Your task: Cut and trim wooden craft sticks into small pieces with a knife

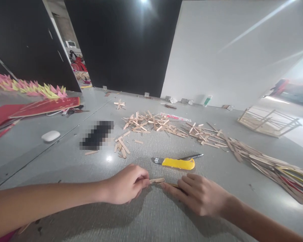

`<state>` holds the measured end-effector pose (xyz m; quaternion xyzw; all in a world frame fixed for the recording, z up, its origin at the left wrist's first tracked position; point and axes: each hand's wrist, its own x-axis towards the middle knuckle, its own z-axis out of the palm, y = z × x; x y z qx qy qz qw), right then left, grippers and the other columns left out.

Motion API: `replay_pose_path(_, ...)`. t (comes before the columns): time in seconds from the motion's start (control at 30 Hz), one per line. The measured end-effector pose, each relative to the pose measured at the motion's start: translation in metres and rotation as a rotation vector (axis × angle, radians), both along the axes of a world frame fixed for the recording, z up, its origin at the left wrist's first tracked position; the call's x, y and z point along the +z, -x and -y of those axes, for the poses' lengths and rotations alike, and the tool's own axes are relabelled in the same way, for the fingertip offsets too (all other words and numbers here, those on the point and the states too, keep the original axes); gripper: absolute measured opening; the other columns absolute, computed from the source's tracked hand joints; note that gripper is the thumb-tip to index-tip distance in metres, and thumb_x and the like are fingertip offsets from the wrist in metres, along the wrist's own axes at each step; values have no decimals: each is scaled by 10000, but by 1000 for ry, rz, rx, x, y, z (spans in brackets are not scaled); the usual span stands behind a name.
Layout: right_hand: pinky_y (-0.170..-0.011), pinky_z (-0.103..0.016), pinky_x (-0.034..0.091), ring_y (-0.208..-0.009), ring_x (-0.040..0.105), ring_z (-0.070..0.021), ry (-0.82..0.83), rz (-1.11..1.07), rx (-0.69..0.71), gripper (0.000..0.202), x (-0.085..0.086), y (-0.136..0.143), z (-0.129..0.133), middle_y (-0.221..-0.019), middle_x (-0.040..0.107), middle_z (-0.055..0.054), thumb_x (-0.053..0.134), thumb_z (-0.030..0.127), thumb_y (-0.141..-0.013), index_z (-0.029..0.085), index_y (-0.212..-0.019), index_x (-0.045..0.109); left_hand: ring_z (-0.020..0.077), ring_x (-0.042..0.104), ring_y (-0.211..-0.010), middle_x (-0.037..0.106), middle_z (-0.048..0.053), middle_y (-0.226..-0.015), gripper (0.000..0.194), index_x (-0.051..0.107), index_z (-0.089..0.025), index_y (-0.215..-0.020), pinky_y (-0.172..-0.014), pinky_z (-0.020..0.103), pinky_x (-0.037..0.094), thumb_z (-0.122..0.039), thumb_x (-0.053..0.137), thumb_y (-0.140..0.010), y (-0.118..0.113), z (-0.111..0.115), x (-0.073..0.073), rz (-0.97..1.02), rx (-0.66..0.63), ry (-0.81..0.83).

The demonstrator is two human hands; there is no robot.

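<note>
My left hand (128,183) is closed in a pinch on a short wooden craft stick piece (157,180), whose free end points right toward my other hand. My right hand (199,193) is closed too, fingers curled round a thin, dark yellowish object (173,185); most of it is hidden, so its kind is unclear. The right index fingertip is close to the stick's end. Just beyond both hands lie a yellow utility knife (178,163) and a dark pen (195,156) partly behind it.
Loose wooden sticks (141,122) are heaped ahead, with longer strips (262,161) on the right. A stick frame (270,122) stands far right. To the left are a blurred-out black object (97,134), a white rounded case (51,135) and red boards (45,107). Dark panels (123,43) stand behind.
</note>
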<state>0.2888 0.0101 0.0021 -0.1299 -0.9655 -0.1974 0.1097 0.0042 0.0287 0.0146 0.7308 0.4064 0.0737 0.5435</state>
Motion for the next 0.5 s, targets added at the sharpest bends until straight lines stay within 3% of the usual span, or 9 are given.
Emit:
replay_pose_path(0.13,-535,-340,389,-579,555,-155,-47,37,-38,407,7,5,4,-707,637,-13,371,74,-1029,16,-1351,614,108,527,-402,588,-27,-628,289,498,-206,-834,-355,183,384,-386,414,-1043,2,-2,-1,0,1,59)
replay_pose_path(0.23,-503,-347,363,-548,565,-163,-171,90,-93,430,14,17,17,-693,639,-26,429,68,-974,-12,-1348,627,117,530,-395,594,-33,-639,272,484,-214,-878,-346,198,400,-402,393,-1051,2,-1,-2,3,15,64)
replay_pose_path(0.37,-452,-331,331,-458,506,-156,-353,173,-271,435,16,45,49,-590,590,-17,495,69,-912,-33,-1294,679,98,469,-410,525,-60,-569,295,439,-224,-811,-392,199,324,-383,406,-1057,-1,8,-5,10,55,-42)
replay_pose_path(0.5,-407,-271,328,-396,451,-109,-405,186,-488,357,4,73,75,-494,502,37,531,29,-938,26,-1224,746,98,363,-509,421,-78,-570,303,411,-219,-771,-484,242,256,-345,475,-1038,-4,24,-6,1,86,-259)
